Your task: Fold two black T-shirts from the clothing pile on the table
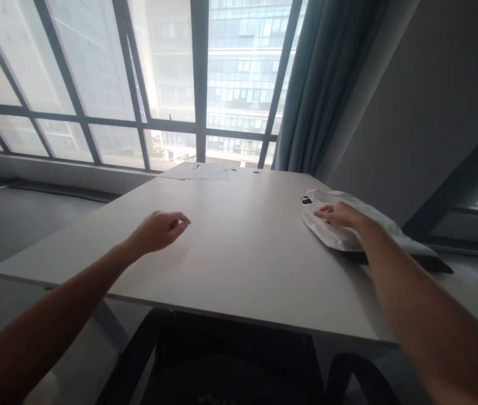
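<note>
One broad pale table fills the middle of the view and serves as the landmark for everything else. Beyond its far edge rises a tall window with dark frames, with office buildings showing through the glass. Off the table's far right corner hangs a blue-grey curtain, and a plain grey wall runs along the table's right side. Under the table's near edge, the dark frame of a chair shows.

On the table's right side lies a stack of white plastic mailer bags, flat and slightly crumpled, reaching past the table's right edge; something dark lies beneath the stack at its near right end, though what it is cannot be told. At the stack's far left corner a small dark patch shows.

The right hand rests palm down on top of the mailer bags, fingers stretched flat and close together toward the table's middle, pressing on the uppermost bag rather than gripping it. The left hand hovers just above the bare table top, left of centre and well apart from the bags, holding nothing; its fingers are loosely curled, thumb and forefinger close together.

At the table's far edge lie a few sheets of paper, and just right of them sits a small dark object too small to identify.
</note>
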`<state>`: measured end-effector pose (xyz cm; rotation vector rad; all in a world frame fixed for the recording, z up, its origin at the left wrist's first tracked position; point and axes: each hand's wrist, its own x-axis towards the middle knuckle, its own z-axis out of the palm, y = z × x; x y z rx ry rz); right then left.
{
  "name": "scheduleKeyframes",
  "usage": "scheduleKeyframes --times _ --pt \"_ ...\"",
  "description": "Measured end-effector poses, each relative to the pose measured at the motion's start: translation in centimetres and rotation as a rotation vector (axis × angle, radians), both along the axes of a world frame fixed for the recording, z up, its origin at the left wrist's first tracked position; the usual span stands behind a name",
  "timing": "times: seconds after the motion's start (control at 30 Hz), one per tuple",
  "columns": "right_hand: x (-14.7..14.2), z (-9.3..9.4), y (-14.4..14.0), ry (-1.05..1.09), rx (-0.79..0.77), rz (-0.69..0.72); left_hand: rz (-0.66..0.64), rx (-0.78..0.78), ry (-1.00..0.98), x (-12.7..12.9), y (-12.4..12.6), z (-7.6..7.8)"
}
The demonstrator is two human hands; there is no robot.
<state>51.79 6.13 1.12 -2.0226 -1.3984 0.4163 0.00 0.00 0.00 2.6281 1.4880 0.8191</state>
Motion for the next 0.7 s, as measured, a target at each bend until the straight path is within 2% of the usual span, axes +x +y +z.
scheduleKeyframes --times 0.07,0.17,0.27,0.3,0.37,0.43,0.5,0.57,0.6,0.63,0.7 --pt "0.9 -1.7 -0.8 -0.130 -0.025 -0.037 -0.064 -0.016 0.086 2.3 2.2 -0.2" --pt "0.5 -4.3 -1.3 -0.272 0.015 0.000 -0.087 -0.033 0.168 4.7 4.9 -0.7" --pt "-0.2 -4.8 -1.2 -0.236 0.150 -0.044 -0.083 -0.048 0.169 6.1 6.3 -1.6" --pt "-0.2 -4.2 -1.2 -0.213 0.192 -0.074 -0.087 -0.062 0.153 6.3 6.5 -1.9" --pt "-0.1 -1.8 -1.2 -0.225 0.265 -0.141 -0.114 -0.100 0.122 6.5 6.7 -2.6" --pt "-0.3 1.7 -1.5 -0.317 0.361 -0.185 -0.142 -0.117 0.106 6.6 6.8 -3.1" --pt "-1.7 5.4 -2.0 -0.391 0.557 -0.200 -0.159 -0.122 0.087 6.7 6.9 -3.5" --pt "-4.8 8.2 -2.4 -0.372 0.899 -0.191 -0.170 -0.149 0.029 6.9 7.0 -3.8" --pt "-6.7 9.1 -2.6 -0.336 1.037 -0.141 -0.178 -0.173 -0.021 6.9 7.1 -4.0" --pt "-8.9 9.6 -2.7 -0.280 1.159 -0.094 -0.186 -0.200 -0.083 6.9 7.2 -4.2" --pt "-13.2 9.5 -2.9 -0.152 1.288 0.105 -0.198 -0.245 -0.216 6.8 7.3 -4.5"
